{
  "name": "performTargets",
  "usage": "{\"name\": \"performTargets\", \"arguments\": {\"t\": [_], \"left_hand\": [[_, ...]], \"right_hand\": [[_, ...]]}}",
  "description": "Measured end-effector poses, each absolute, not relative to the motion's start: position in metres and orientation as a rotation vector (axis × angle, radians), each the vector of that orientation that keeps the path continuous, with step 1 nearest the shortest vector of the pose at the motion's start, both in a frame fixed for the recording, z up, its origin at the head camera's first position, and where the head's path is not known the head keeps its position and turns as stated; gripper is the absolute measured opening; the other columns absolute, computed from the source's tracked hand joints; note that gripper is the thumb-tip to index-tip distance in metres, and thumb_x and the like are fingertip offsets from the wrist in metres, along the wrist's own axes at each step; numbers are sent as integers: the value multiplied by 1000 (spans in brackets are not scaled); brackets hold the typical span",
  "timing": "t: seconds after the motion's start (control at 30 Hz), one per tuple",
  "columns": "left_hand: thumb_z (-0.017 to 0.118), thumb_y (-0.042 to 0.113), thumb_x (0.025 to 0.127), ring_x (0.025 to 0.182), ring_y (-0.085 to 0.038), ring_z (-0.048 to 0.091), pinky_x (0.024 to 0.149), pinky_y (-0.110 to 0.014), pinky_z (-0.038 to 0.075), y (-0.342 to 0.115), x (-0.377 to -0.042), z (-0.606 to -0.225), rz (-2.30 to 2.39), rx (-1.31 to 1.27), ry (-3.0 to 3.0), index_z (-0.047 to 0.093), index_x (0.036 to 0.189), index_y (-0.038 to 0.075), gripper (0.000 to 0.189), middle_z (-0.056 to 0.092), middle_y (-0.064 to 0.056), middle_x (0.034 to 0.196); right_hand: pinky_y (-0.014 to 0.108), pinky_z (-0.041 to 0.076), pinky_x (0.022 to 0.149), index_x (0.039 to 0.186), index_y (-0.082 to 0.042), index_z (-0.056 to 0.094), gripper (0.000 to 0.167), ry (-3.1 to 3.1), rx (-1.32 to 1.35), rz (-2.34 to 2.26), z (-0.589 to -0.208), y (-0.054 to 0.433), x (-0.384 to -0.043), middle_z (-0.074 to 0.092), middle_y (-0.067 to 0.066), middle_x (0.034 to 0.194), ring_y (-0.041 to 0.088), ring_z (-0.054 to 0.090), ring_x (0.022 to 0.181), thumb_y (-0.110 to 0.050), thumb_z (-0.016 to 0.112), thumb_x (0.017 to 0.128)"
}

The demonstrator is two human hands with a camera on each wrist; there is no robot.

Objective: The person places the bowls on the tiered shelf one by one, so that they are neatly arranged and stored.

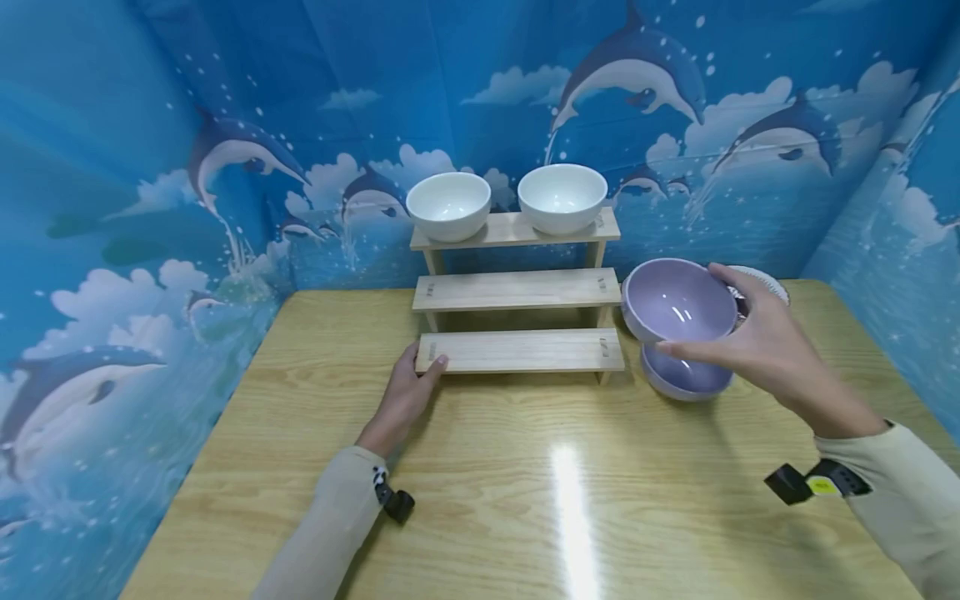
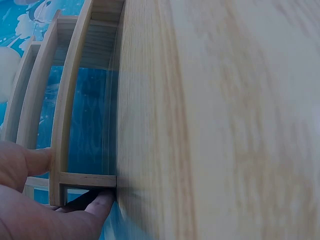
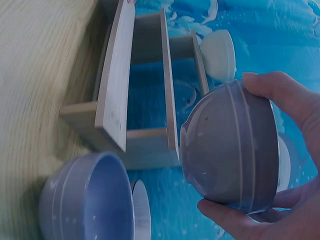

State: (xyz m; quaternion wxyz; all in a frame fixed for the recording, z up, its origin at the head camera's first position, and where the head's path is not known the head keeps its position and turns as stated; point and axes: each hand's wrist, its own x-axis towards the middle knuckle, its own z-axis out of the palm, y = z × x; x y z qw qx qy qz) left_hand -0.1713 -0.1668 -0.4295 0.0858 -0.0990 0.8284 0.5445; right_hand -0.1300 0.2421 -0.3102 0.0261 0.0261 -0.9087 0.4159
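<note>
My right hand (image 1: 765, 333) grips a purple bowl (image 1: 678, 292) by its rim, thumb on one side and fingers on the other. In the right wrist view this bowl (image 3: 230, 150) is held up off the table, beside the wooden rack. Below it a second purple bowl (image 1: 686, 375) stands on the table, partly covered by the first in the head view. My left hand (image 1: 408, 387) holds the left end of the three-step wooden rack (image 1: 525, 352) at its lowest step, thumb on top. Two white bowls, a left one (image 1: 448, 204) and a right one (image 1: 562, 198), sit on the top step.
Behind the right hand, a white dish with a patterned rim (image 1: 765, 282) is partly hidden. A blue dolphin-print curtain (image 1: 450, 92) closes off the back and both sides of the wooden table (image 1: 480, 467). The rack's middle step (image 1: 517, 289) is bare.
</note>
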Motion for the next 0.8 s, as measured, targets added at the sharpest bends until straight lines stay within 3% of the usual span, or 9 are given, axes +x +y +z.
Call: {"name": "performTargets", "arguments": {"t": [0.07,0.2,0.43,0.8], "left_hand": [[53,39,106,150,-30,27,123,-47,23,-167,-171,-429,1621,-298,2471,19,162,12,71,28,-12,164],[53,38,106,150,-31,27,123,-48,22,-166,-171,-429,1622,-294,2475,20,162,11,71,28,-13,164],[53,39,106,150,-31,26,124,-48,22,-166,-171,-429,1616,-293,2474,19,162,11,71,27,-13,164],[53,40,106,151,-30,25,124,-48,21,-166,-172,-430,1601,-319,2475,19,162,12,72,26,-12,165]], "right_hand": [[61,53,87,163,-8,15,122,-2822,97,1287,-308,236,-132,30,27,157,49,44,128,-36,93,73],[68,50,92,162,-7,15,123,-2834,155,1285,-305,224,-136,32,27,157,49,44,130,-37,93,72],[70,48,95,161,-4,20,123,-2838,270,1219,-304,202,-144,31,28,157,51,42,133,-43,94,70],[62,50,96,160,-5,25,121,-2823,378,1278,-301,167,-154,38,24,153,43,47,129,-41,95,68]]}}
